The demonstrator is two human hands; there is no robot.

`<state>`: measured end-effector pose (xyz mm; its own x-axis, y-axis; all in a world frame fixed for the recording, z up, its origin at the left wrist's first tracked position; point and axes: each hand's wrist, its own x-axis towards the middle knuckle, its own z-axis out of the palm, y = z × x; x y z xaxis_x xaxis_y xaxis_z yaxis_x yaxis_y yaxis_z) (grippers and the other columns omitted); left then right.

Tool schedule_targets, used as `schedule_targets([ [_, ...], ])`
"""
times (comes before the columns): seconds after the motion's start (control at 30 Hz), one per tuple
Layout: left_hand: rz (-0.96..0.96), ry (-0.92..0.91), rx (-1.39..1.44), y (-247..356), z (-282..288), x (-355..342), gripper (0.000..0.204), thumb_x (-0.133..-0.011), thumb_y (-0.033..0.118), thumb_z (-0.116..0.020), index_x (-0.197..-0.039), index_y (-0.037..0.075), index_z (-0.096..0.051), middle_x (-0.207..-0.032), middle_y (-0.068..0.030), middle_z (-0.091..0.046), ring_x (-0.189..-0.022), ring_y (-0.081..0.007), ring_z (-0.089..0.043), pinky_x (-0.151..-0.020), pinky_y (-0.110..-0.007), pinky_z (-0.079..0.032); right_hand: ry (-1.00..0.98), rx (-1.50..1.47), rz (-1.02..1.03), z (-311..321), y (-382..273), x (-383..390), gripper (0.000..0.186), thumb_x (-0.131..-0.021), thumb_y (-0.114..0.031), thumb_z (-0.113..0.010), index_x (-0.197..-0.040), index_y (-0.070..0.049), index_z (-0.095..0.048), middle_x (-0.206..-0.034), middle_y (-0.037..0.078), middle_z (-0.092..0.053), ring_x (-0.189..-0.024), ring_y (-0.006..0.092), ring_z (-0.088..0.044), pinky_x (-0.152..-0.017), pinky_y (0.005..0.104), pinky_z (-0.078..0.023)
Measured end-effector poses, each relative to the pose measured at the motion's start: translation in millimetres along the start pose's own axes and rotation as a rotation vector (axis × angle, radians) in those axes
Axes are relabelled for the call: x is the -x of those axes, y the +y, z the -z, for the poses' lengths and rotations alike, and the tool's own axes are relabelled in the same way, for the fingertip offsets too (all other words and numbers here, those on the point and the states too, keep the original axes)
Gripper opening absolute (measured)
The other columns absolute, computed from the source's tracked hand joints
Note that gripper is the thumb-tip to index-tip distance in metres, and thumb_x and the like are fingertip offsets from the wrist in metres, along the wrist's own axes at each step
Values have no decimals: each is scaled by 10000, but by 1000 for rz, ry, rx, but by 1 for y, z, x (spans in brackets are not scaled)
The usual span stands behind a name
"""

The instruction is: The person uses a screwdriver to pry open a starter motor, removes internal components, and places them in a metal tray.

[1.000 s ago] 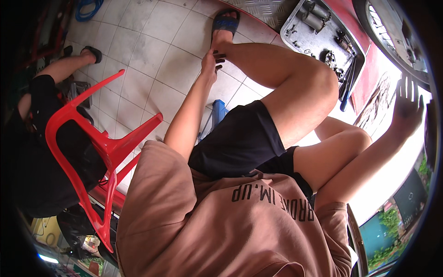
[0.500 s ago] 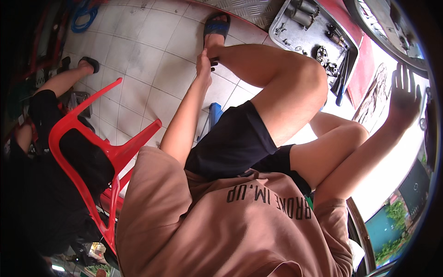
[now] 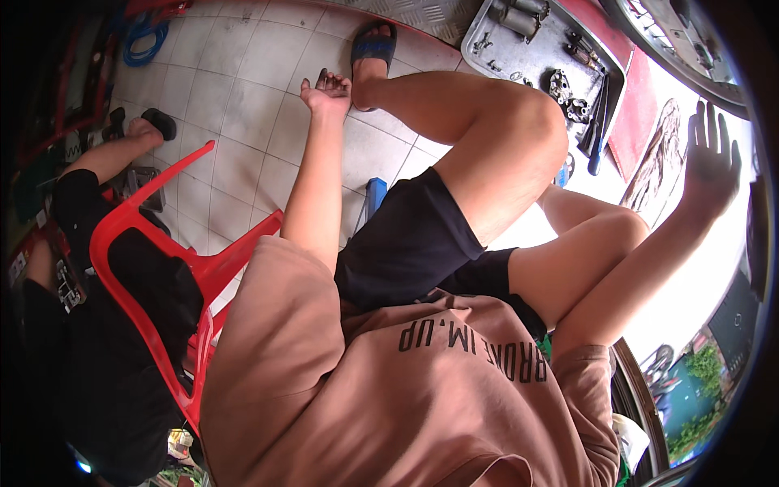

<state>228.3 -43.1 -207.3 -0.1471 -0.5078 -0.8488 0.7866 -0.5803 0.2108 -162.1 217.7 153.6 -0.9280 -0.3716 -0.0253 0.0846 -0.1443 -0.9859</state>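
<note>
My left hand [image 3: 327, 94] is beside my sandalled foot [image 3: 373, 50], palm turned up. Its fingers are loosely bent and apart, with dark smudged tips, and nothing shows in it. On the far right, my right hand [image 3: 711, 162] is stretched out with straight, spread fingers that look dark. It holds nothing and is just below a spoked wheel [image 3: 677, 50]. Beside that hand lies a crumpled patterned cloth [image 3: 654, 166]. Between my hands, past my bent knee, sits a metal tray [image 3: 527, 61] with cylinders, small metal parts and long dark-handled tools.
A red plastic chair [image 3: 213, 272] stands close on my left. Behind it sits another person in black clothes [image 3: 97, 349]. A coiled blue hose [image 3: 146, 42] lies at the far left on the tiled floor [image 3: 251, 97]. A blue object [image 3: 375, 196] stands near my thigh.
My left hand has moved slightly left from my ankle and turned palm up, its fingers now showing. My right hand stays raised and spread. The other person's arm has shifted, revealing a metal part.
</note>
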Motion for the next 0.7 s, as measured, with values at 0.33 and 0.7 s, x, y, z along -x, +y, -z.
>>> schedule_targets([
  [0.33, 162, 32, -143, -38, 10, 27, 705, -850, 634, -337, -1030, -21, -522, -933, -149, -536, -799, -252, -516, -690, -438, -433, -12, -12, 7, 22, -7, -3, 584, -947, -190, -339, -1405, 129, -168, -1424, 341, -278, -1351, 443, -285, -1111, 535, -255],
  [0.7, 135, -495, 276, 49, -47, 57, 711, -801, 645, -402, -960, -30, -557, -831, -113, -508, -762, -250, -464, -671, -378, -395, 60, 15, -60, 52, -3, 16, 602, -954, -256, -377, -1413, 95, -206, -1458, 275, -269, -1367, 400, -267, -1135, 505, -236],
])
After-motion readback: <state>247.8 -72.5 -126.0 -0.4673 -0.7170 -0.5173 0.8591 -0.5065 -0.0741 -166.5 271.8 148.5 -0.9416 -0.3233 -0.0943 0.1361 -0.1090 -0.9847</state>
